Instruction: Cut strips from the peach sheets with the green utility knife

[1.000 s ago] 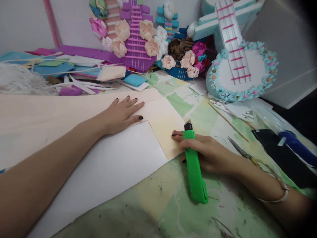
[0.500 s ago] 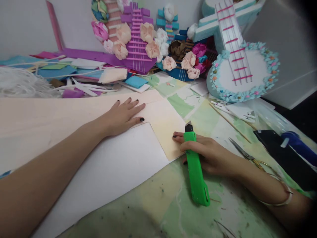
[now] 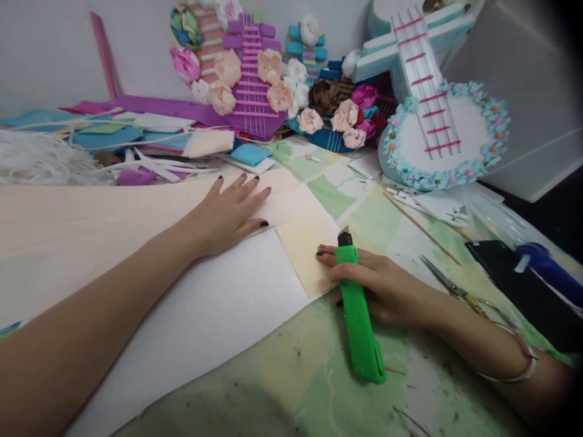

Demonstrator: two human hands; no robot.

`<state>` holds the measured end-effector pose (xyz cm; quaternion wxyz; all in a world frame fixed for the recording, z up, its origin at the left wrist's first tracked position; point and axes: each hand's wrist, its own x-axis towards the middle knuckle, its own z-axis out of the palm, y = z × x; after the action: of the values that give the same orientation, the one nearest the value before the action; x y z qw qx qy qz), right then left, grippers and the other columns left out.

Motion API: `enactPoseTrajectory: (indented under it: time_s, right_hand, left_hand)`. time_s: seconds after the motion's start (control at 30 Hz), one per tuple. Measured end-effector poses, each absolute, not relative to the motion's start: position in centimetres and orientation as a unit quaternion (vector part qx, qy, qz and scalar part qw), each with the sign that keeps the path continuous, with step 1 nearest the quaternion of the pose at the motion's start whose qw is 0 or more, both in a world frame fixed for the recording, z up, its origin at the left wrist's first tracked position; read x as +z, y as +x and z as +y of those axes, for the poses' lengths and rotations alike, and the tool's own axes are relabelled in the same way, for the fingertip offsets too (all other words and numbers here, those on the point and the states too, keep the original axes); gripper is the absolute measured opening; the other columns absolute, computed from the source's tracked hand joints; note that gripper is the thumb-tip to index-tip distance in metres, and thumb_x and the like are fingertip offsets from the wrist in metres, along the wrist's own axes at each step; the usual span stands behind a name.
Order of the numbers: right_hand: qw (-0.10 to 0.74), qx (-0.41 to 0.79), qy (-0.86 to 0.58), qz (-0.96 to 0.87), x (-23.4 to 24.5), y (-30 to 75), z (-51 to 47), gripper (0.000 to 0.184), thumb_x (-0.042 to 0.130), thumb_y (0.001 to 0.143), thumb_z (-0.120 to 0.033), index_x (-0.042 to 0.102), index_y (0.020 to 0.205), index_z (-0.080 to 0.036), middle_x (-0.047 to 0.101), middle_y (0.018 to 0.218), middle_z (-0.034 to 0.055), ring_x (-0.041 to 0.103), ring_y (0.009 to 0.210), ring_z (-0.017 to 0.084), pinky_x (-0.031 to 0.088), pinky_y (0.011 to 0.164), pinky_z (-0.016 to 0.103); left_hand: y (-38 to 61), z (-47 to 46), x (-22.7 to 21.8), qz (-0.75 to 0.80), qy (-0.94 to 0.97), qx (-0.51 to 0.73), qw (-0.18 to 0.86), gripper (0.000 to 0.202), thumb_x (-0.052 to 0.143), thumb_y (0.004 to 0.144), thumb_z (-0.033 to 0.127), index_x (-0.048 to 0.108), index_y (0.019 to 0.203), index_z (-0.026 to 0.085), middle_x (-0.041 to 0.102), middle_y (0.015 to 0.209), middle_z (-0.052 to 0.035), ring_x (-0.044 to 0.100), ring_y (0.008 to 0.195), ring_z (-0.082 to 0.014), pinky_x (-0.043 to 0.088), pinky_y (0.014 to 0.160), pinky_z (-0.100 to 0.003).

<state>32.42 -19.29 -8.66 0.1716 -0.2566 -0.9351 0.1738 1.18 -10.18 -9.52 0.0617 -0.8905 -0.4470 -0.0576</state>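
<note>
In the head view, the left hand (image 3: 228, 212) lies flat on a pale cream sheet (image 3: 91, 224) that runs in from the left edge of the desk (image 3: 319, 388). Its grip is released, the fingers spread and the palm pressing down beside the sheet's cut corner. A white sheet (image 3: 214, 303) lies against it toward the near edge. The right hand (image 3: 382, 285) has its grip clenched around a green utility knife (image 3: 359, 321). The knife's dark tip points to the far edge just beside the cream sheet's right border, and its handle trails toward the near edge over the stained green surface. The cream sheet looks thin, light and bendy, likely to slide or buckle unless held flat close to the blade's line. The knife looks light and stiff, best held round the middle of its handle, away from the blade. Scissors (image 3: 444, 280) and a wooden stick (image 3: 421, 227) lie right of the knife, and flower-trimmed foam guitars (image 3: 449, 136) crowd the far edge.
</note>
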Motion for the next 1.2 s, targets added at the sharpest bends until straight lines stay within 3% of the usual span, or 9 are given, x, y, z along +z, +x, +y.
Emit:
enactPoseTrajectory:
  time_s: [0.17,0.33,0.43,0.5,0.7,0.8,0.97,1.13,1.2]
  right_hand:
    - [0.172,0.175,-0.252,-0.936,-8.3,32.2,-19.3,0.025,0.058,0.089,-0.014,0.055,0.113,-0.019,0.059,0.134,0.0157,0.048,0.134,0.022,0.044,0.109,0.038]
    - [0.161,0.185,-0.257,-0.935,-8.4,32.3,-19.3,0.022,0.057,0.090,-0.014,0.057,0.111,-0.019,0.059,0.134,0.0153,0.048,0.135,0.020,0.042,0.111,0.036]
    - [0.158,0.193,-0.259,-0.933,-8.4,32.4,-19.2,0.023,0.057,0.089,-0.014,0.057,0.111,-0.019,0.057,0.137,0.0153,0.048,0.134,0.021,0.042,0.111,0.037]
    - [0.159,0.197,-0.259,-0.932,-8.4,32.4,-19.2,0.023,0.057,0.089,-0.014,0.057,0.112,-0.019,0.055,0.139,0.0157,0.048,0.135,0.021,0.042,0.111,0.038]
    - [0.163,0.205,-0.255,-0.931,-8.3,32.6,-19.0,0.024,0.058,0.088,-0.012,0.057,0.111,-0.019,0.057,0.137,0.0156,0.051,0.132,0.022,0.044,0.110,0.038]
    - [0.164,0.207,-0.258,-0.929,-8.3,32.7,-19.0,0.024,0.058,0.088,-0.012,0.057,0.111,-0.019,0.057,0.137,0.0157,0.051,0.132,0.022,0.045,0.109,0.037]
    - [0.164,0.214,-0.253,-0.929,-8.2,32.7,-18.9,0.024,0.058,0.088,-0.010,0.057,0.110,-0.020,0.059,0.135,0.0144,0.048,0.135,0.021,0.045,0.108,0.037]
    - [0.175,0.211,-0.250,-0.929,-8.4,32.8,-18.9,0.027,0.059,0.087,-0.010,0.057,0.112,-0.020,0.059,0.136,0.0146,0.049,0.134,0.022,0.046,0.108,0.039]
    - [0.175,0.207,-0.250,-0.929,-8.5,32.8,-18.9,0.027,0.059,0.087,-0.010,0.057,0.112,-0.020,0.058,0.136,0.0145,0.048,0.134,0.021,0.045,0.108,0.038]
  left_hand:
    - [4.1,-13.1,-7.2,-0.291,-0.932,-0.169,0.133,0.033,0.038,0.101,0.030,0.064,0.119,0.018,0.056,0.139,-0.0120,0.038,0.140,-0.0290,0.024,0.115,-0.056]
    - [6.5,-15.6,-6.6,-0.208,-0.939,-0.215,0.172,0.026,0.046,0.099,0.024,0.070,0.098,0.014,0.072,0.112,-0.0117,0.058,0.122,-0.0298,0.041,0.108,-0.053]
    - [7.2,-16.5,-7.5,-0.183,-0.951,-0.205,0.138,0.029,0.045,0.098,0.027,0.069,0.097,0.010,0.074,0.098,-0.0138,0.068,0.103,-0.0287,0.054,0.091,-0.046]
    - [7.5,-17.0,-8.2,-0.185,-0.958,-0.188,0.115,0.034,0.045,0.097,0.033,0.069,0.101,0.008,0.073,0.101,-0.0167,0.068,0.100,-0.0306,0.056,0.085,-0.045]
    - [8.0,-18.2,-9.2,-0.192,-0.957,-0.161,0.144,0.040,0.047,0.096,0.040,0.066,0.109,0.007,0.070,0.112,-0.0203,0.065,0.107,-0.0309,0.055,0.086,-0.042]
    - [7.8,-17.9,-9.1,-0.187,-0.956,-0.172,0.143,0.036,0.046,0.097,0.039,0.067,0.106,0.010,0.072,0.106,-0.0177,0.067,0.102,-0.0293,0.055,0.083,-0.041]
    - [5.4,-15.4,-6.5,-0.353,-0.902,-0.172,0.178,0.039,0.035,0.099,0.032,0.068,0.083,0.020,0.074,0.085,-0.0096,0.069,0.079,-0.0231,0.053,0.072,-0.038]
    - [-2.9,-11.0,-3.9,-0.636,-0.743,0.019,0.207,0.037,0.039,0.090,0.031,0.060,0.117,0.017,0.070,0.103,-0.0190,0.066,0.087,-0.0354,0.049,0.058,-0.041]
    - [-7.5,-9.1,-4.4,-0.679,-0.707,0.063,0.191,0.039,0.045,0.084,0.040,0.063,0.109,0.016,0.070,0.095,-0.0207,0.065,0.079,-0.0381,0.047,0.055,-0.043]
